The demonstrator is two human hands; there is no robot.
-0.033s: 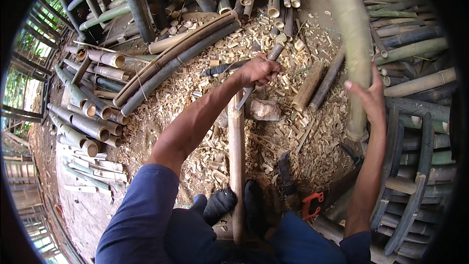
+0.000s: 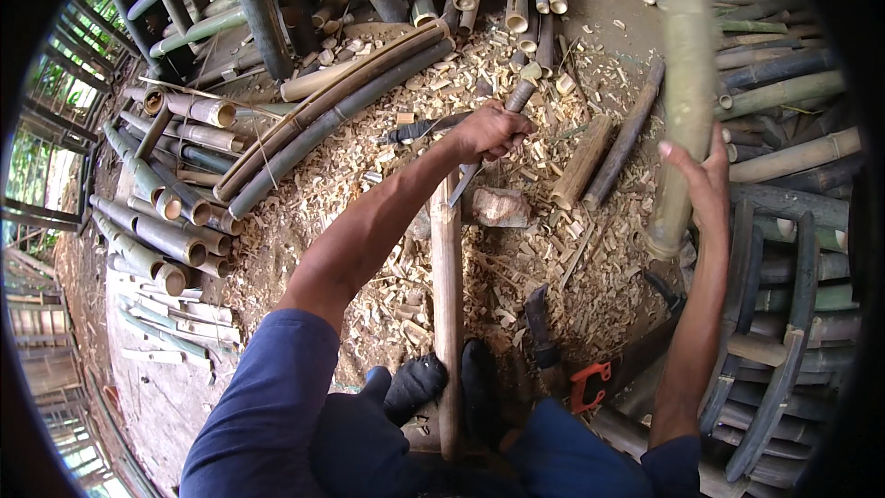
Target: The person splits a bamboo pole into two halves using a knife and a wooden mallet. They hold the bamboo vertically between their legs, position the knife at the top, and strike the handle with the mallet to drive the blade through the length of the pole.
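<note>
My left hand (image 2: 491, 132) is closed round the handle of a knife (image 2: 521, 96) with a ridged grip. Its blade points down and toward me, by the top end of a pale split bamboo pole (image 2: 446, 304). That pole runs between my dark-covered feet. On the right, my right hand (image 2: 705, 186) grips a thick length of bamboo (image 2: 684, 74), held nearly upright and smeared by motion. A rough wood block (image 2: 501, 207) lies beside the pole's top end. Just left of my left hand is a tool with a dark wrapped handle (image 2: 424, 129).
Wood chips (image 2: 396, 240) cover the ground. An orange-handled saw (image 2: 590, 387) and a dark-bladed tool (image 2: 540, 327) lie near my feet. Bamboo pieces (image 2: 583, 162) rest ahead, stacked bamboo (image 2: 157, 240) at left, and a bamboo frame (image 2: 779, 341) at right.
The thick bamboo in my right hand has swung slightly to the right at its top. My left hand and the knife have stayed in place.
</note>
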